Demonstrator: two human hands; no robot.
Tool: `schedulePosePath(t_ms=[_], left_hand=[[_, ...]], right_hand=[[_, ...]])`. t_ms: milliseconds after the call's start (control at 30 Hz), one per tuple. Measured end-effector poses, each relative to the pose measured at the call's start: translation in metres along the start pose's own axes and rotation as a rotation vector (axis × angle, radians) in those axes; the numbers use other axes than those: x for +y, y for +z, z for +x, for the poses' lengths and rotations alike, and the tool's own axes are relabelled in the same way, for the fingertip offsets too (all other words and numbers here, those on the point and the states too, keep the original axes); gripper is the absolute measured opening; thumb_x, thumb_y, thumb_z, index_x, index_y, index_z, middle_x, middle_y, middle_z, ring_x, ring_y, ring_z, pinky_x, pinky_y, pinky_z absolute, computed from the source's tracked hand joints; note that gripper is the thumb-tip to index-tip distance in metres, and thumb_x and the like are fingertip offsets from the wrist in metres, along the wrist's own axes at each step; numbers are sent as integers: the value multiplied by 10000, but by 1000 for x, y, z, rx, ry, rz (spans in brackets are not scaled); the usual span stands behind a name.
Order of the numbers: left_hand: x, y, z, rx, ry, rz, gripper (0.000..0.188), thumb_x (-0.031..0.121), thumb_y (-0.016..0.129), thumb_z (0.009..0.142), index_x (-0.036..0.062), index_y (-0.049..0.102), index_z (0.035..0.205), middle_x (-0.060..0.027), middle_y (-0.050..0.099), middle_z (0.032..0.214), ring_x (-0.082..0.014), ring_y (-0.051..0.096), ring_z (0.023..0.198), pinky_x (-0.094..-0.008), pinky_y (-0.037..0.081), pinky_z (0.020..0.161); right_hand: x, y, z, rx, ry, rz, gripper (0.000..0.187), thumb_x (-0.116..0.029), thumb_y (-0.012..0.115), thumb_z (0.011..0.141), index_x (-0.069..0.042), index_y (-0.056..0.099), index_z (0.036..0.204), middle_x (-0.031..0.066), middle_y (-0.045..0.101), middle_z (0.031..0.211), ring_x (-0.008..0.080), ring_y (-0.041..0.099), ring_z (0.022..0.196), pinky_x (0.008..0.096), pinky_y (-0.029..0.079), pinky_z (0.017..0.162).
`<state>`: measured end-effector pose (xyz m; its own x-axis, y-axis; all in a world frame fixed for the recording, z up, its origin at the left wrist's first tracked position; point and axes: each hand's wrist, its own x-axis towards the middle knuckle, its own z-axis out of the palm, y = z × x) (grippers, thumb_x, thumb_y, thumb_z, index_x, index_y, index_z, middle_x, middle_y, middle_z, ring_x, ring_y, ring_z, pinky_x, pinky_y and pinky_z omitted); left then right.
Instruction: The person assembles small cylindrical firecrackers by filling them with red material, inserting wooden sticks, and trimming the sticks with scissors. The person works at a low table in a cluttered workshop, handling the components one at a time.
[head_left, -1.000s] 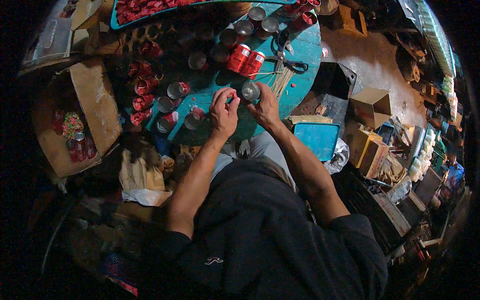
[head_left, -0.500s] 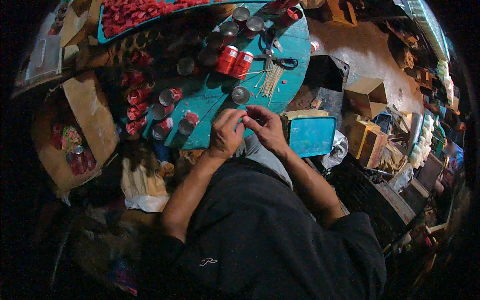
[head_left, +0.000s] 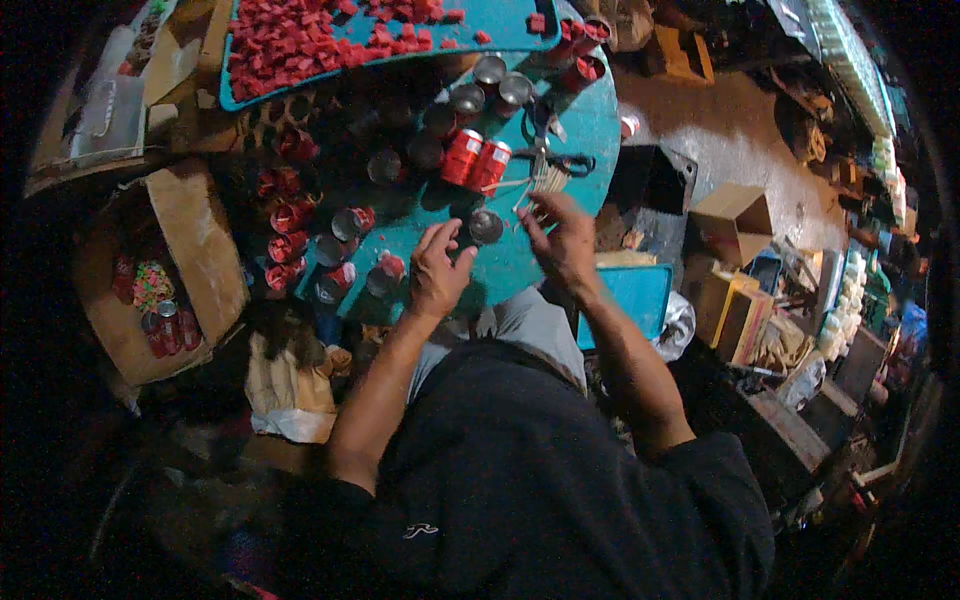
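Note:
My left hand (head_left: 437,272) is open, fingers curved and thumb apart, just left of a small metal cup (head_left: 486,227) made from a cut can. Over the near end of a bundle of thin wooden sticks (head_left: 548,180) is my right hand (head_left: 566,240). Its thumb and forefinger are bent close together; what is between them, if anything, I cannot make out. The hand hides part of the bundle. Two red cans (head_left: 476,160) stand beyond the cup, next to black-handled scissors (head_left: 572,161).
A blue tray (head_left: 400,47) of red cubes spans the far side of the round teal table (head_left: 590,110). More cut cans (head_left: 285,246) line the left. A cardboard box (head_left: 190,225) holds cans and colourful pieces. An upright blue tray (head_left: 640,300) is by my right forearm.
My hands were together over my lap, fingers touching near something small and red. They have parted: the left is beside the cup, the right is forward at the sticks. The view has tilted up.

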<state>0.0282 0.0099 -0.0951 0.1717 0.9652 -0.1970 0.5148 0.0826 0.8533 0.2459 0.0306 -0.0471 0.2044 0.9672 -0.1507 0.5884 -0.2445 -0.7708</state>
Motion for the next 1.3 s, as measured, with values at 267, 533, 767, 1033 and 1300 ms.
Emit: schedulePosePath(t_ms=[267,533,767,1033,1300], left_hand=[[14,-18,61,435,55,-9,645,280,795,949,4,529,1468,-153,638,1115,-250,641,921,-374,561,753],[5,-46,208,732,-77,-560,872,77,725,974,167,178,1646,-91,581,1211,-171,651,827,-325,585,539],[21,-54,195,659,-147,-440,655,299,785,952,20,461,1448,-179,700,1216,-299,720,973,-403,587,768],[33,-59,200,500,-270,-580,884,183,808,932,-49,289,1610,-162,716,1181,-253,736,985,-389,570,877],[32,-54,161,565,-5,-381,711,38,782,909,-57,445,1528,-153,669,1200,-211,699,962,-368,569,830]], right_hand=[[-118,-28,251,142,-752,-247,445,-373,835,883,-46,729,1166,188,746,1077,352,724,942,455,572,864],[-174,67,378,-225,-1093,-562,481,-283,825,856,-12,696,1232,257,743,1044,448,716,1042,498,570,954],[-226,163,413,207,-1250,-793,537,-459,691,942,-136,627,1366,148,645,1316,425,575,1254,619,442,1025],[-198,157,403,119,-1341,-699,655,-394,659,912,-149,540,1508,220,470,1488,450,463,1323,654,418,1023],[-181,146,437,-12,-1056,-182,342,-293,641,900,-62,735,1135,223,668,848,434,637,762,540,508,695]])
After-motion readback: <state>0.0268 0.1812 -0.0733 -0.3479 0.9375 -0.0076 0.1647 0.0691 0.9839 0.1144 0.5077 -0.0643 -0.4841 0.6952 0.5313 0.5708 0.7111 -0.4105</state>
